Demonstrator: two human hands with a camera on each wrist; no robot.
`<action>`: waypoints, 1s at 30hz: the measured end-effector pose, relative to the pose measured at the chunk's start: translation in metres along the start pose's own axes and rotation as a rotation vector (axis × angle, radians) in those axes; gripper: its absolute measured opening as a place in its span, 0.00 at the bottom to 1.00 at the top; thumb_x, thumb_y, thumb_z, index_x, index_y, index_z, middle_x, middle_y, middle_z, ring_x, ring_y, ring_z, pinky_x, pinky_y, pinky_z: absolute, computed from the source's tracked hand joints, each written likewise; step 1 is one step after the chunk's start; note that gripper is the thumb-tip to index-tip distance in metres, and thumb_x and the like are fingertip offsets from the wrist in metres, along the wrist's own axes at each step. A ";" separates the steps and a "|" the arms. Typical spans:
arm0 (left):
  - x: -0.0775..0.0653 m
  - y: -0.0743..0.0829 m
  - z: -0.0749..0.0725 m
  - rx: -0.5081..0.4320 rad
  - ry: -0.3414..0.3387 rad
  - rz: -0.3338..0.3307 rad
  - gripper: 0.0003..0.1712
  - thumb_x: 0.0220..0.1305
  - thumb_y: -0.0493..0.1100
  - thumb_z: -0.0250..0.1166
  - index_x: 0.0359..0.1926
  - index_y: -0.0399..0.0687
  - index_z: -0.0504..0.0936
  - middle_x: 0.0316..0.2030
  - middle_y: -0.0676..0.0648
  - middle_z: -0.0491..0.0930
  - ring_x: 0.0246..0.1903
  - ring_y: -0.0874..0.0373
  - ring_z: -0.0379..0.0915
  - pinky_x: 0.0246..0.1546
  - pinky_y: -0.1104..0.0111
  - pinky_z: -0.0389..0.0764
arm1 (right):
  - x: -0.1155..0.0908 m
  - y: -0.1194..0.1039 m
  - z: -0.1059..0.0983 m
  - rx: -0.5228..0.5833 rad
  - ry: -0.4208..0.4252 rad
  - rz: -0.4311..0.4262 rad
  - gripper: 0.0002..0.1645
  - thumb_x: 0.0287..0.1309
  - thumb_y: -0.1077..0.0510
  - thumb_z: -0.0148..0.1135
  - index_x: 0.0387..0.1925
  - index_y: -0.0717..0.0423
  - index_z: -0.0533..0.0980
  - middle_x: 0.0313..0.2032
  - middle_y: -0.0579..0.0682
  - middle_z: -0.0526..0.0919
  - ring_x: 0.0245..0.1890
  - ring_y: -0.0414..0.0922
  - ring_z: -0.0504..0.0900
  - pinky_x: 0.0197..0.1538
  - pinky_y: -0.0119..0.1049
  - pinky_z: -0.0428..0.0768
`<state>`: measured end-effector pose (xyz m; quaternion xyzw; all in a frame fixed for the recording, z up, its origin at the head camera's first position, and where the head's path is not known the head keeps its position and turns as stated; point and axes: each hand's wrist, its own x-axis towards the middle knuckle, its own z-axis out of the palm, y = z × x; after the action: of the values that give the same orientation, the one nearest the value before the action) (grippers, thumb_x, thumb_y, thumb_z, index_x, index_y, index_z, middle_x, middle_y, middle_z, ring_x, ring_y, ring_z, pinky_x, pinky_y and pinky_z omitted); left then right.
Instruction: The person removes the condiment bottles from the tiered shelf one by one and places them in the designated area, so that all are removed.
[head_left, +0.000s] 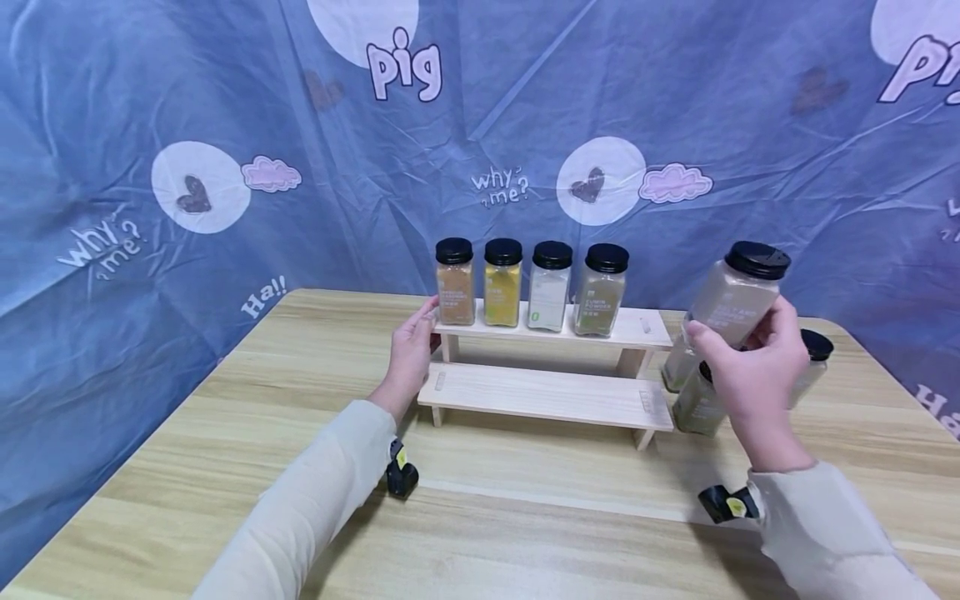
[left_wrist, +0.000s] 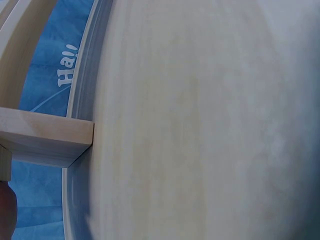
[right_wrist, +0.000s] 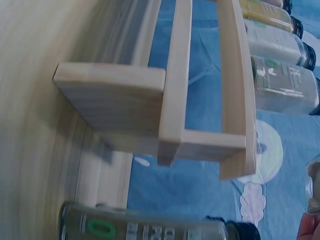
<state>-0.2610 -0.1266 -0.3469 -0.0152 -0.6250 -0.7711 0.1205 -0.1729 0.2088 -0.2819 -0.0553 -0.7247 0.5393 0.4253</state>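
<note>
A two-tier wooden rack stands on the table. On its upper shelf several spice jars with black lids are lined up: an orange-brown one, a yellow one, a white one and a brownish-green cumin powder jar. My left hand grips the left end of the upper shelf. In my right hand is another spice jar with greyish-beige powder, held tilted above the table, right of the rack. The right wrist view catches only its edge and a fingertip.
Beside the rack's right end, partly behind my right hand, more spice jars stand on the table, among them a greenish one and one farther right. The lower shelf is bare. A blue printed curtain hangs behind the table.
</note>
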 end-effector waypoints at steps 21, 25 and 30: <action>0.000 0.001 0.000 0.011 -0.012 0.015 0.23 0.66 0.36 0.45 0.62 0.43 0.70 0.61 0.43 0.69 0.53 0.51 0.72 0.54 0.64 0.74 | 0.005 0.023 -0.053 -0.077 0.051 0.028 0.32 0.37 0.70 0.65 0.46 0.41 0.72 0.33 0.35 0.75 0.31 0.32 0.72 0.31 0.16 0.69; 0.000 0.001 -0.001 0.016 -0.022 0.026 0.23 0.67 0.36 0.45 0.62 0.42 0.69 0.62 0.43 0.68 0.55 0.48 0.70 0.54 0.64 0.73 | 0.004 0.027 -0.060 -0.121 0.045 0.021 0.33 0.38 0.69 0.65 0.47 0.39 0.71 0.33 0.34 0.74 0.30 0.31 0.70 0.30 0.16 0.67; 0.000 0.000 -0.001 0.000 -0.034 0.024 0.23 0.67 0.36 0.45 0.62 0.41 0.69 0.63 0.43 0.66 0.58 0.47 0.68 0.56 0.63 0.71 | 0.003 0.030 -0.067 -0.172 0.043 0.069 0.30 0.38 0.68 0.66 0.41 0.36 0.70 0.30 0.32 0.73 0.27 0.29 0.69 0.28 0.15 0.66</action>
<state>-0.2604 -0.1278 -0.3470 -0.0357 -0.6269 -0.7690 0.1193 -0.1407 0.2724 -0.3008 -0.1281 -0.7568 0.4880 0.4155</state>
